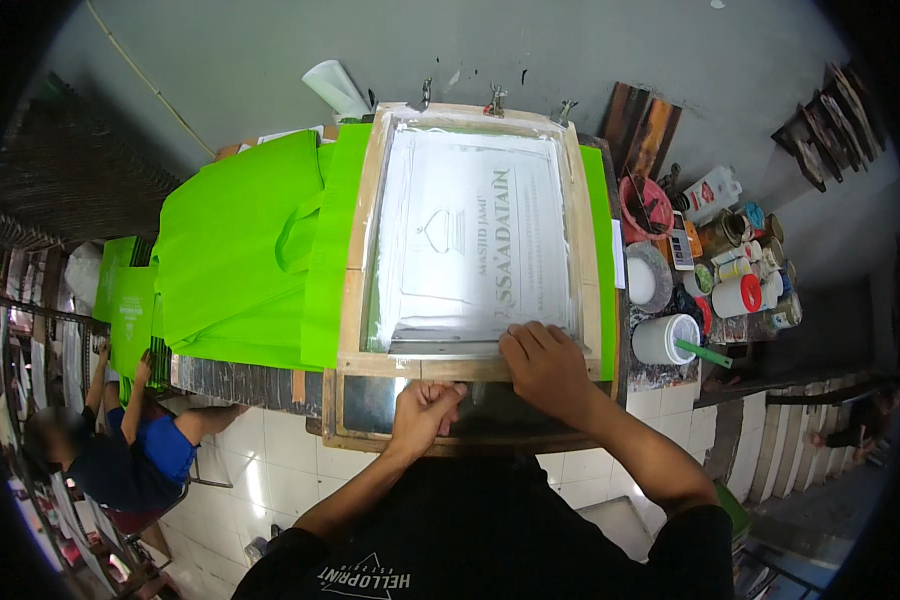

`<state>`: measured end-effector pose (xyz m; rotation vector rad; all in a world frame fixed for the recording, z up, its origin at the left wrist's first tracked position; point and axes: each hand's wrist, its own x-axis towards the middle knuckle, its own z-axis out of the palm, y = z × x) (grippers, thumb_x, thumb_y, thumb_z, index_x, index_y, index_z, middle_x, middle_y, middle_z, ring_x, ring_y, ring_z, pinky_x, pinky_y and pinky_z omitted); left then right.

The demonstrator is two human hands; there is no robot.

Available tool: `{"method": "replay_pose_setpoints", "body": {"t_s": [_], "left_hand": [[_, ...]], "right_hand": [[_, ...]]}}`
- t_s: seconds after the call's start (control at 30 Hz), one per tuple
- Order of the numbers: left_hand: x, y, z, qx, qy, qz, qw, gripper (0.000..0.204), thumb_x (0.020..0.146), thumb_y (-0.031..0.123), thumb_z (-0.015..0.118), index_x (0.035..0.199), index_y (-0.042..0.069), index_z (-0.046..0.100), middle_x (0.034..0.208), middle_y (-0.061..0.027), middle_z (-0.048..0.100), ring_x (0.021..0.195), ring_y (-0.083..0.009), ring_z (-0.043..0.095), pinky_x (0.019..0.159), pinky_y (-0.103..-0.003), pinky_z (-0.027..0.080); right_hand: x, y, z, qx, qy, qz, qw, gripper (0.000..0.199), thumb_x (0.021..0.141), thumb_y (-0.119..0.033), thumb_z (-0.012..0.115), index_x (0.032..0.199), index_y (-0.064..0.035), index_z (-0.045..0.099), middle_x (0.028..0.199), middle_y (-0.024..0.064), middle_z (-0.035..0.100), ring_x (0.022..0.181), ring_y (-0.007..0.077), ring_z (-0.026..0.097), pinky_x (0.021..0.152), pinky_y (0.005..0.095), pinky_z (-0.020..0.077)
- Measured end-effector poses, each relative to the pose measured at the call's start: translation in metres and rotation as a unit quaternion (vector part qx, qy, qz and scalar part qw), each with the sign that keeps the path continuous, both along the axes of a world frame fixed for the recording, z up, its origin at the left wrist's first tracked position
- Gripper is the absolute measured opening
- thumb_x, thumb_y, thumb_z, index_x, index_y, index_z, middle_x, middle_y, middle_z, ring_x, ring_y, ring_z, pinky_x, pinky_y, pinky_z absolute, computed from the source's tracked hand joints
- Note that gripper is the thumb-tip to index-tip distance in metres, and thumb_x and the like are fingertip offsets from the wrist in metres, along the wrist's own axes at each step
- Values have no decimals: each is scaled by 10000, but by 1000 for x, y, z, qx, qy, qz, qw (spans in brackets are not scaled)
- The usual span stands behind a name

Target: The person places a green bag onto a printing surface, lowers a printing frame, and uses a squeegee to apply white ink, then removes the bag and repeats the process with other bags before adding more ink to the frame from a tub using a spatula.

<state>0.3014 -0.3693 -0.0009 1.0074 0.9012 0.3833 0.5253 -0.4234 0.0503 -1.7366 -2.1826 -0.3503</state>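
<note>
A wooden screen-printing frame point(354, 290) lies in front of me, its mesh point(430, 180) smeared with white ink around a printed design. Across its near end rests a long squeegee point(440, 350), and my right hand point(550, 370) grips it toward the right side, fingers bent over its top. My left hand point(425, 415) is curled closed against the frame's near edge, above a dark glossy panel point(370, 400). What its fingers hold, if anything, is hidden. Bright green fabric point(596, 250) sticks out from under the frame on both sides.
Green cloth bags point(235, 240) are piled on the left. Metal clamps point(496, 100) stand at the frame's far edge. At right are a white tub point(665, 340) with a green-handled tool, a pink bucket point(647, 205) and several jars. Another person point(120, 450) sits at far left, handling green bags.
</note>
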Motion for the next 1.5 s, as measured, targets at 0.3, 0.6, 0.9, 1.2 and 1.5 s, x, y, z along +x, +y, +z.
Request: {"method": "replay_pose_setpoints", "body": {"t_s": [0.3,0.6,0.9,1.2,1.5], "left_hand": [[-8,6,2,-21,38,-42,998,193,966,167,666,887,-9,676,617,-47,625,467,-87,531,443,-256,399],[-24,20,31,-285,-132,-80,946,478,1014,263,555,1380,-43,527,1176,-236,701,957,-302,736,830,-375,592],[101,209,81,499,56,-29,864,303,941,144,687,1219,24,665,1157,-158,720,1033,-285,703,876,-376,542],[143,308,57,558,190,-79,804,361,828,294,795,1047,8,772,932,-237,739,876,-396,718,831,-447,552],[101,241,65,531,206,-96,817,317,824,287,797,1009,29,785,876,-254,718,778,-397,702,768,-434,547]], "right_hand": [[92,154,-18,46,28,-8,999,197,872,-197,714,882,-70,564,809,106,627,776,288,623,690,407,496],[166,272,44,-202,188,-131,952,392,851,-381,766,1041,-40,721,917,195,720,881,364,697,795,466,520],[144,265,3,-46,43,-245,967,624,816,-653,694,982,-54,745,897,168,747,814,340,727,738,452,558],[124,228,-1,-52,54,-217,973,626,824,-647,687,873,-23,715,838,176,735,767,339,721,705,460,559],[82,163,4,-96,80,-222,967,587,822,-629,703,811,-42,689,788,170,718,735,341,713,659,455,550]]}}
